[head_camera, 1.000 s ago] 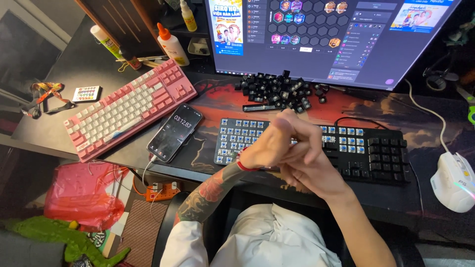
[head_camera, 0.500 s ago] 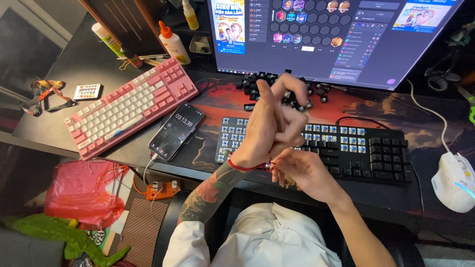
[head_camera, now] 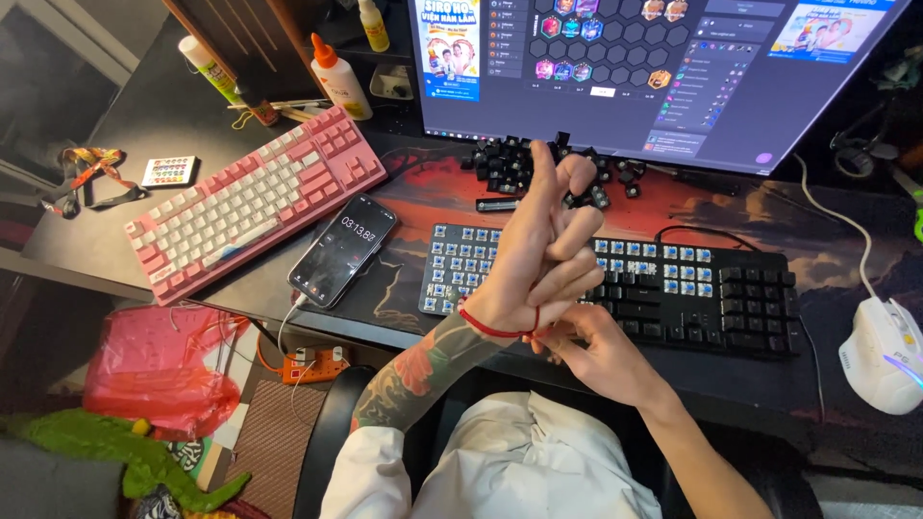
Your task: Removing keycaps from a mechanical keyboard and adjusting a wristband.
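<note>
Two hands of mine were raised over the black mechanical keyboard with bare blue switches (head_camera: 615, 284) in the head view. My left hand (head_camera: 543, 255) stood upright, wrist bent, its fingers loosely curled and grasping nothing, one finger pointing up toward the wide monitor (head_camera: 663, 67). My right hand (head_camera: 591, 351) sat just beneath it, nearer to me, fingertips pinching the thin red string bracelet (head_camera: 495, 327) on my left wrist. The keyboard lay on the dark desk mat, many keycaps missing; a heap of loose black keycaps (head_camera: 538, 168) rested beyond it. To the left lay a black smartphone (head_camera: 344, 248) and a pink-and-white keyboard (head_camera: 250, 202); a white mouse (head_camera: 883, 356) sat far right.
</note>
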